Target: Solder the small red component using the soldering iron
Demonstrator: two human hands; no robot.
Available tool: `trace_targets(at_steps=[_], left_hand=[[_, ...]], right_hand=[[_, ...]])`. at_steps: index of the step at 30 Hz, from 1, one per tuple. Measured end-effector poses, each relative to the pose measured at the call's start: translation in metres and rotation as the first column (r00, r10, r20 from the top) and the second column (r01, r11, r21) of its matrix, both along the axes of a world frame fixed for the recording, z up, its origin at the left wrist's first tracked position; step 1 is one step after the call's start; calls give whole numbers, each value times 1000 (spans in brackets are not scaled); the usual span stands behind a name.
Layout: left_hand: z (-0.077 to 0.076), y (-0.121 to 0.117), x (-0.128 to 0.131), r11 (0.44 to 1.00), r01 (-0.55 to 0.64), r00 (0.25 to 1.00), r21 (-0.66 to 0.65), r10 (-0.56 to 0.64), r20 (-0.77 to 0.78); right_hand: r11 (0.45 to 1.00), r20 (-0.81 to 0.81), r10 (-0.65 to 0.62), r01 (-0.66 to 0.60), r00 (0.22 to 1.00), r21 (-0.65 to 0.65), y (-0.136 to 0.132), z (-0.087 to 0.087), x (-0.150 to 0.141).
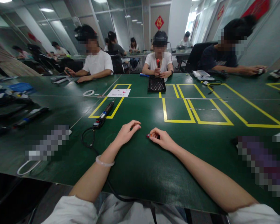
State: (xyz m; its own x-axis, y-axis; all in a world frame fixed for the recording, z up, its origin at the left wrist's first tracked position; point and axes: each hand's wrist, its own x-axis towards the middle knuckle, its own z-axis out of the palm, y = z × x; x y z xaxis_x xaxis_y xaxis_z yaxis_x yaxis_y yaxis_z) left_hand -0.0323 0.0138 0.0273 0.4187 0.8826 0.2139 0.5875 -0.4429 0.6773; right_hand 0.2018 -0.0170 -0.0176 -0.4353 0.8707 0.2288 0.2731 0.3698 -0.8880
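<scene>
Red and dark, a small piece [148,136] is pinched between the thumb and fingers of the right hand [162,139], just above or on the green tabletop [140,168]; which of the two, I cannot tell. Beside it, the left hand [128,132] holds nothing visible, its fingers loosely curved and its thumb tip slightly apart from them. A pale translucent bangle [105,161] circles the left wrist.

Beyond the left hand lies a black cylindrical tool [104,114] with a silver and blue band, slanting inside a yellow tape rectangle [116,111]. A black cable [91,145] loops from its near end and passes under the left forearm. A white printed sheet [119,93] covers part of the rectangle's far end, with a flat white ring [88,93] to its left.

More yellow tape outlines [179,121] mark the table ahead and to the right. Across the table, a black compartmented tray [156,84] sits before a person in a white top [158,60], who grips a red-topped tool [158,63] upright. Other people sit on either side. Pixelation hides the long objects at both near sides.
</scene>
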Motion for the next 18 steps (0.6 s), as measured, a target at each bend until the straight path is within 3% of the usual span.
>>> trace_targets(at_steps=[1, 3, 5, 7, 8, 10, 12, 18], left_hand=[[2, 7, -12, 992, -100, 994, 81, 103, -35], [3, 22, -42, 911, -317, 928, 264, 355, -110], [1, 35, -77, 771, -491, 785, 405, 593, -179], [-4, 44, -112, 649, -610, 612, 454, 750, -250], [-7, 47, -126, 629, -651, 548, 426, 777, -309], [-13, 51, -149, 643, -707, 488, 294, 745, -455], [-17, 54, -161, 674, -715, 495, 185, 676, -546], [-21, 55, -153, 727, -659, 548, 191, 638, -541]], right_hand=[[1000, 0, 4, -4, 1000, 1, 0, 0, 0], [1000, 2, 12, -12, 1000, 4, 0, 0, 0], [1000, 7, 16, -16, 1000, 5, 0, 1, 0], [1000, 10, 21, -21, 1000, 4, 0, 1, -1], [1000, 11, 25, -25, 1000, 3, 0, 2, -1], [1000, 10, 27, -27, 1000, 6, -1, 1, 0], [1000, 3, 28, -28, 1000, 13, -1, 0, 0], [999, 21, 31, -32, 999, 21, 0, -2, 0]])
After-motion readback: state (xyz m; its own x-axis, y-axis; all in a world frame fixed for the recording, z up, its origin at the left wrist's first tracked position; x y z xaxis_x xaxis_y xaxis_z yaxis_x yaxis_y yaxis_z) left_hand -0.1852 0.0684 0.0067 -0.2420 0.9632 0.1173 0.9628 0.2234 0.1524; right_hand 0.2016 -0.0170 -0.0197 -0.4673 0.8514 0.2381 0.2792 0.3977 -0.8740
